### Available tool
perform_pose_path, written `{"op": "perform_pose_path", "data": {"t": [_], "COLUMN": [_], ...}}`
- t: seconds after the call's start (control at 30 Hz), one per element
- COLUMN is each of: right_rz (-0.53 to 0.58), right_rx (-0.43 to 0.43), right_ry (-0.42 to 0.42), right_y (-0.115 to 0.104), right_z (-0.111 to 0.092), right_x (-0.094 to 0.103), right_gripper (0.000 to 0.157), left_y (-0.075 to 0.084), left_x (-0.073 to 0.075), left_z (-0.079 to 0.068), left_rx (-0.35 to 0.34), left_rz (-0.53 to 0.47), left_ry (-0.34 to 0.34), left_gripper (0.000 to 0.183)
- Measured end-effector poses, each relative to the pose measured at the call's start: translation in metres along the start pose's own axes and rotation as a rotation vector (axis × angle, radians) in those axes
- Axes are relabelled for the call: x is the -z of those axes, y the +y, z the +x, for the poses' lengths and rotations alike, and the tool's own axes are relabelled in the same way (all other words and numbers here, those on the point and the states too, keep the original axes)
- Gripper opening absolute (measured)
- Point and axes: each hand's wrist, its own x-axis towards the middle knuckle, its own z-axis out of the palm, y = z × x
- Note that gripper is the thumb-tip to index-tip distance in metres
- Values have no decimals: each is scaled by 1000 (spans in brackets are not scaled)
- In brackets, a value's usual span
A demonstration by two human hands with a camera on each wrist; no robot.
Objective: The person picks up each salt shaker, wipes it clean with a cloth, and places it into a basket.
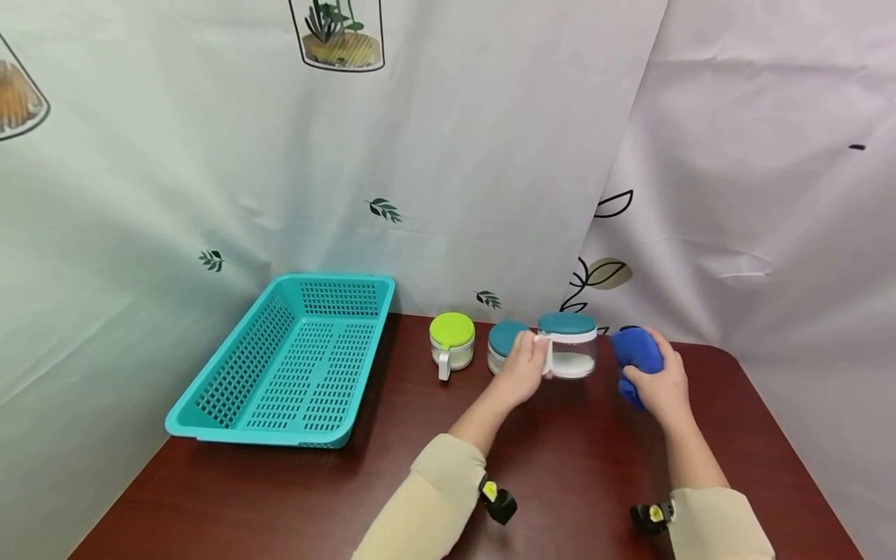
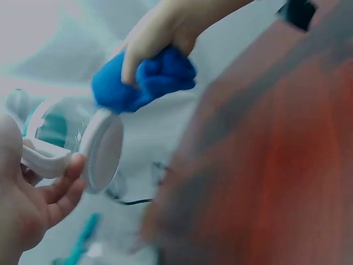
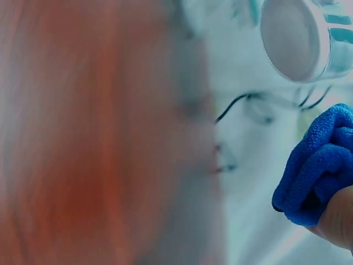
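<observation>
Blue bunched cloth (image 1: 640, 350), teal-lidded clear round jar (image 1: 570, 344), apart

Left hand (image 1: 522, 369) curls round the jar's white handle (image 1: 548, 356), likely leaving its wall exposed, above the far dark-red tabletop (image 1: 560, 459); right hand (image 1: 666, 384) clutches the cloth.

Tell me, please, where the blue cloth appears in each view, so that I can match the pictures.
Head: the blue cloth is right of centre, at the clear jar's right.
Left wrist: upper part, left of centre, above and right of the jar.
Right wrist: right edge, below mid-height, under the jar.
Shared landmark: that jar, white base included.
</observation>
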Motion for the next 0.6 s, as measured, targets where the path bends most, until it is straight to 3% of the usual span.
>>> {"op": "perform_pose_path", "data": {"t": [0.17,0.33,0.47,0.6], "right_rz": [83,161,201,221], "right_rx": [118,200,255,312], "right_ry": [55,81,101,136], "right_y": [-38,-66,-76,-80], "right_z": [-20,-35,-39,-42], "right_x": [-9,-27,-50,-76], "right_gripper": [70,71,71,72], "left_y": [2,-3,-9,-15], "left_x": [40,60,68,70], "left_z": [-16,-26,-28,-30], "left_rx": [-154,-301,-317,-274], "left_rz": [122,165,82,-13], "left_ry": [210,420,491,514], "left_gripper": [29,21,19,23]}}
